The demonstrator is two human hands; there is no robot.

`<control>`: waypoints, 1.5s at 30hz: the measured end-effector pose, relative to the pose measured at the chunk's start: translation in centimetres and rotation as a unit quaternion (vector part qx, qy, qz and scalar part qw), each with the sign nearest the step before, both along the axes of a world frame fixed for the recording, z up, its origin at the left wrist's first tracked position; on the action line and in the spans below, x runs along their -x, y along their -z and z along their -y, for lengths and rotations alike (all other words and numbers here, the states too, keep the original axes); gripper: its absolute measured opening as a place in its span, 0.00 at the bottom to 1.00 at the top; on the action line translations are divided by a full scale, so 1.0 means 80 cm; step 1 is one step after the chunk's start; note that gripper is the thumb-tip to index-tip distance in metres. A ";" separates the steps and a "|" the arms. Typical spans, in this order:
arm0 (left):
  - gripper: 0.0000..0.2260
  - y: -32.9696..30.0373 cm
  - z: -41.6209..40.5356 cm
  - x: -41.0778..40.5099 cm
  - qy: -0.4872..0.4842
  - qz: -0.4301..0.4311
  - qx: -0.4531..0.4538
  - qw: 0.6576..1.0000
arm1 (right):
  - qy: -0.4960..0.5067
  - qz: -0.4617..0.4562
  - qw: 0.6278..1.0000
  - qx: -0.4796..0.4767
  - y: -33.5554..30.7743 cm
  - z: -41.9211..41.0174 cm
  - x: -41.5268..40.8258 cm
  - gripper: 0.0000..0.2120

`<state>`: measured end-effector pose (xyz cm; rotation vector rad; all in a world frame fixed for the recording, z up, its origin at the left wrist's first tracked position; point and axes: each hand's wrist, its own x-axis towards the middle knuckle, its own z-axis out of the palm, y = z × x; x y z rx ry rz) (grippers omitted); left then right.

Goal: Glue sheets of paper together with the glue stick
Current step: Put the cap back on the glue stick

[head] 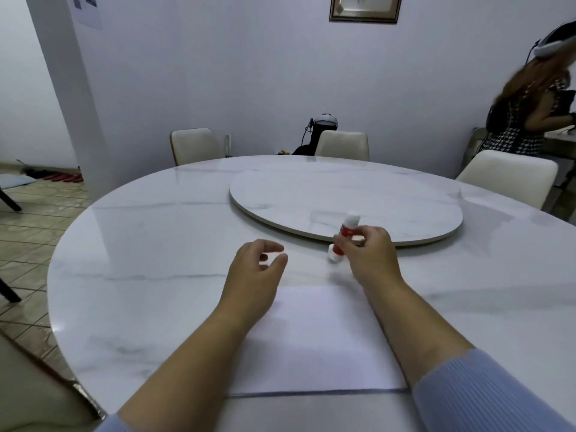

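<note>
A white sheet of paper (318,338) lies flat on the round marble table (149,275), between my forearms and near the front edge. My right hand (369,254) is closed around a red and white glue stick (346,233), holding it tilted just above the table, beyond the paper's far right corner. The stick's lower white end points down and left. My left hand (254,269) hovers over the paper's far left corner with fingers curled and apart, holding nothing. I cannot tell whether more than one sheet lies there.
A round marble turntable (343,194) sits on the table just behind my hands. White chairs (343,145) ring the far side. A headset on a stand (324,123) is at the back. Another person (530,113) stands at the far right.
</note>
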<state>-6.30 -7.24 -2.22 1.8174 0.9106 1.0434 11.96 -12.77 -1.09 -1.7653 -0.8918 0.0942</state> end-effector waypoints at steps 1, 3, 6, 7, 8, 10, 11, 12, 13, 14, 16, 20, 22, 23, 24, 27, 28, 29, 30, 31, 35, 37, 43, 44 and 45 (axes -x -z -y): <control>0.06 -0.002 0.001 0.001 0.026 0.033 0.026 0.999 | -0.038 -0.019 0.999 -0.014 -0.010 0.010 0.013 0.05; 0.08 -0.007 0.006 0.001 0.102 0.093 0.098 0.986 | -0.161 -0.104 0.981 -0.026 -0.025 0.032 0.041 0.03; 0.12 -0.010 0.015 -0.001 0.196 0.125 0.147 0.961 | -0.285 -0.212 0.935 -0.018 -0.028 0.064 0.081 0.07; 0.14 -0.010 0.017 -0.001 0.218 0.127 0.149 0.956 | -0.277 -0.221 0.935 -0.016 -0.026 0.072 0.090 0.08; 0.14 -0.011 0.019 0.000 0.232 0.126 0.149 0.953 | -0.251 -0.231 0.940 -0.016 -0.023 0.077 0.097 0.08; 0.14 -0.011 0.022 0.002 0.249 0.124 0.156 0.948 | -0.197 -0.275 0.941 -0.015 -0.015 0.084 0.104 0.14; 0.14 -0.010 0.023 0.003 0.260 0.132 0.166 0.942 | -0.189 -0.318 0.929 -0.021 -0.013 0.087 0.106 0.16; 0.14 -0.010 0.025 0.004 0.274 0.147 0.178 0.934 | -0.197 -0.374 0.906 -0.031 -0.011 0.088 0.107 0.17; 0.13 -0.011 0.026 0.005 0.286 0.169 0.195 0.923 | -0.219 -0.439 0.870 -0.049 -0.013 0.091 0.109 0.17; 0.12 -0.011 0.028 0.006 0.294 0.194 0.211 0.912 | -0.238 -0.496 0.832 -0.069 -0.014 0.095 0.109 0.16; 0.10 -0.011 0.030 0.006 0.286 0.225 0.221 0.905 | -0.239 -0.543 0.800 -0.090 -0.015 0.098 0.109 0.14; 0.06 -0.008 0.034 -0.001 0.219 0.249 0.202 0.922 | -0.118 -0.258 0.959 -0.026 -0.005 0.092 0.118 0.12; 0.05 -0.008 0.033 -0.001 0.205 0.260 0.189 0.924 | -0.082 -0.193 0.978 -0.013 -0.001 0.089 0.122 0.14; 0.05 -0.009 0.032 0.002 0.205 0.267 0.188 0.923 | -0.110 -0.245 0.963 -0.031 -0.001 0.090 0.121 0.12; 0.06 -0.009 0.030 0.004 0.207 0.274 0.191 0.919 | -0.149 -0.334 0.929 -0.057 -0.003 0.090 0.120 0.10; 0.12 -0.009 0.027 0.009 0.214 0.278 0.194 0.916 | -0.169 -0.410 0.892 -0.085 -0.004 0.093 0.114 0.11; 0.13 -0.009 0.028 0.009 0.213 0.273 0.189 0.919 | -0.138 -0.350 0.924 -0.073 -0.001 0.093 0.112 0.15; 0.13 -0.010 0.030 0.008 0.211 0.266 0.183 0.923 | -0.104 -0.279 0.953 -0.048 0.000 0.092 0.113 0.18; 0.13 -0.010 0.031 0.008 0.208 0.260 0.179 0.926 | -0.094 -0.250 0.963 -0.025 0.000 0.091 0.116 0.20; 0.13 -0.010 0.032 0.008 0.207 0.259 0.176 0.927 | -0.119 -0.263 0.958 -0.004 0.001 0.090 0.117 0.20; 0.12 -0.012 0.033 0.012 0.209 0.261 0.171 0.927 | -0.215 -0.427 0.879 -0.009 -0.004 0.094 0.116 0.13; 0.11 -0.013 0.035 0.012 0.215 0.257 0.170 0.927 | -0.170 -0.329 0.929 -0.005 -0.002 0.094 0.113 0.15; 0.11 -0.016 0.035 0.016 0.214 0.270 0.170 0.923 | -0.215 -0.312 0.925 0.008 -0.010 0.101 0.107 0.16; 0.10 -0.016 0.035 0.017 0.216 0.272 0.172 0.922 | -0.220 -0.320 0.922 -0.003 -0.011 0.102 0.106 0.15; 0.10 -0.015 0.035 0.017 0.219 0.270 0.170 0.922 | -0.206 -0.302 0.931 -0.007 -0.011 0.103 0.106 0.16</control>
